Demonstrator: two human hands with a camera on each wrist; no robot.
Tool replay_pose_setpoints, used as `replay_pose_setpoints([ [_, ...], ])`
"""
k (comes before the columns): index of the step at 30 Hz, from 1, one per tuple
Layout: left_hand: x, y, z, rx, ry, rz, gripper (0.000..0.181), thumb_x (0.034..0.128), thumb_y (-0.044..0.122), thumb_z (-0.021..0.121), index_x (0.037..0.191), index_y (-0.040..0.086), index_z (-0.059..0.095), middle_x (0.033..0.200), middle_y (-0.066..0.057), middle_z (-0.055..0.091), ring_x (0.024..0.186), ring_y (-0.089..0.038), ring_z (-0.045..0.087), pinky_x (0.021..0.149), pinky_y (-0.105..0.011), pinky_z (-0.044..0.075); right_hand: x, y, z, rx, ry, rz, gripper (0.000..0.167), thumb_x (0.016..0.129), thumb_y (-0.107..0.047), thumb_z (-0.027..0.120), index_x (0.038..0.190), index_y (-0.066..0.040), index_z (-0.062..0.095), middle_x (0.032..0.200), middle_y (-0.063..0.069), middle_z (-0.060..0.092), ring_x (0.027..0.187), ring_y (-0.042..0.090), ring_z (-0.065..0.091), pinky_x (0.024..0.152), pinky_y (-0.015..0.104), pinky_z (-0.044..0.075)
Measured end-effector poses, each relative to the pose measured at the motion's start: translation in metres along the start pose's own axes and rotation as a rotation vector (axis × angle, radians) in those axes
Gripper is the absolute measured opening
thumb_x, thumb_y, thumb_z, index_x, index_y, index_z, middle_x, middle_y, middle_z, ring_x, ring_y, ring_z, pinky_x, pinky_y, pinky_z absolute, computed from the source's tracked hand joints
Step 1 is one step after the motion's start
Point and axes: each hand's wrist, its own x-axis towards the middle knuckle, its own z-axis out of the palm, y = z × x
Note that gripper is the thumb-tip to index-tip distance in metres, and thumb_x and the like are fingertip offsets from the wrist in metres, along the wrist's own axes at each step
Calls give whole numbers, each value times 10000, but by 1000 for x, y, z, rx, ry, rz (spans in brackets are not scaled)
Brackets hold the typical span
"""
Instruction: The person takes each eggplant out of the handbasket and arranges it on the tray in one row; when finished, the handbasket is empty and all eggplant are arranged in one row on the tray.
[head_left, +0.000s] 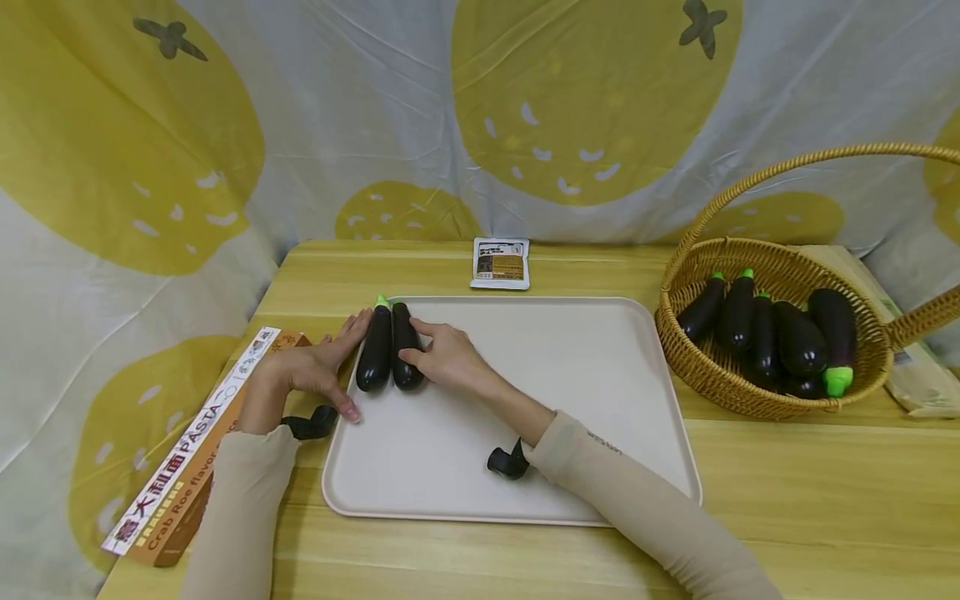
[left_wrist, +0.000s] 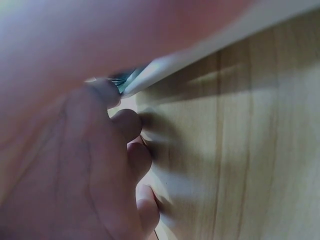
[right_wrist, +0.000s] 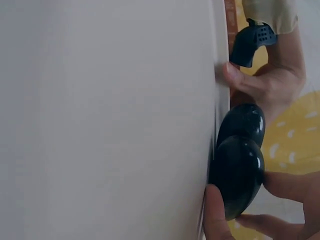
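Two dark eggplants lie side by side at the left end of a white tray (head_left: 517, 492). My right hand (head_left: 448, 357) pinches the right-hand eggplant (head_left: 406, 350) between thumb and fingers; the right wrist view shows this grip on the nearer eggplant (right_wrist: 235, 172). The other eggplant (head_left: 376, 354), green-tipped, lies just left of it. My left hand (head_left: 318, 367) rests at the tray's left edge with fingers extended, fingertips beside that eggplant's top and thumb on the rim. In the left wrist view, the left hand (left_wrist: 85, 160) is over the wood.
A wicker basket (head_left: 720, 392) at the right holds several eggplants. A small packet (head_left: 500, 265) lies behind the tray. Along the left lies a pasta box (head_left: 187, 467). Some flat packaging (head_left: 926, 383) is partly behind the basket. A patterned cloth hangs behind the table.
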Motion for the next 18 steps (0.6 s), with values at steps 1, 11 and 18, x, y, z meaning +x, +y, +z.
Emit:
replay_pose_setpoints([
  [1, 0, 0, 0, -3, -2, -3, 1591, 642, 261, 997, 1620, 150, -253, 1667, -253, -303, 1477, -645, -222, 1165, -791, -97, 0, 0, 1, 0, -5, -1, 620, 998, -293, 664, 1560, -123, 463, 754, 75, 734, 615, 85, 569, 583, 201, 410],
  [11, -2, 3, -1, -10, -6, -12, 1587, 649, 259, 993, 1617, 164, -261, 1668, -254, -303, 1477, -647, -225, 1151, -808, -95, -2, -3, 5, 9, -62, -15, 688, 1021, -300, 644, 1605, -77, 357, 595, -12, 599, 516, 86, 543, 511, 204, 380],
  [18, -1, 2, -1, -15, -5, -11, 1584, 648, 248, 993, 1621, 174, -255, 1674, -249, -295, 1479, -648, -221, 1153, -802, -103, -3, -3, 4, 11, -74, -11, 690, 1032, -296, 631, 1616, -81, 333, 673, 68, 686, 515, 88, 561, 517, 205, 395],
])
